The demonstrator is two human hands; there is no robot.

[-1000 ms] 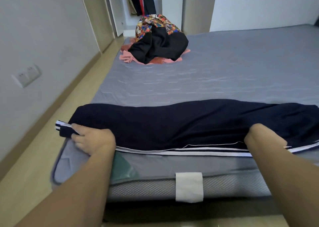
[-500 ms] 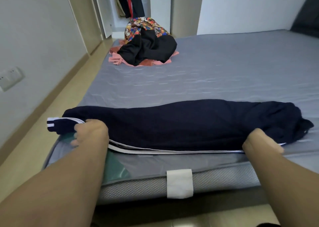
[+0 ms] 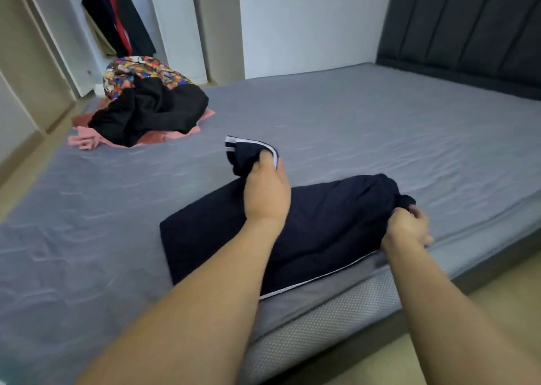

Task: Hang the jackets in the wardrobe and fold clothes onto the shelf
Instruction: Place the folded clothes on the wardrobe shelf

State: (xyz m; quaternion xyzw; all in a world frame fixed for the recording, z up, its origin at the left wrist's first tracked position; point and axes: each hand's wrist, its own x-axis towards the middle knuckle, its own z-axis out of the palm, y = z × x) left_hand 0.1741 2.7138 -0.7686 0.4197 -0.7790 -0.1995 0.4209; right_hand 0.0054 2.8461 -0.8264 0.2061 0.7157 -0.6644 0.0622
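A navy garment with white side stripes (image 3: 319, 226) lies near the front edge of the grey mattress (image 3: 366, 127). My left hand (image 3: 268, 191) grips its striped left end and holds it lifted above the middle of the garment. My right hand (image 3: 407, 226) grips the bunched right end at the mattress edge. A pile of clothes (image 3: 146, 106), black, floral and pink, sits at the far left corner of the bed. Dark garments (image 3: 117, 13) hang in the open wardrobe behind that pile.
A dark padded headboard (image 3: 468, 24) stands at the right end of the bed. A white wall runs behind the bed. A strip of light wooden floor (image 3: 17, 177) shows along the left side and at the lower right.
My left hand has lifted the striped left end of the navy garment and carried it rightward over the middle. The view has swung right, bringing the headboard in.
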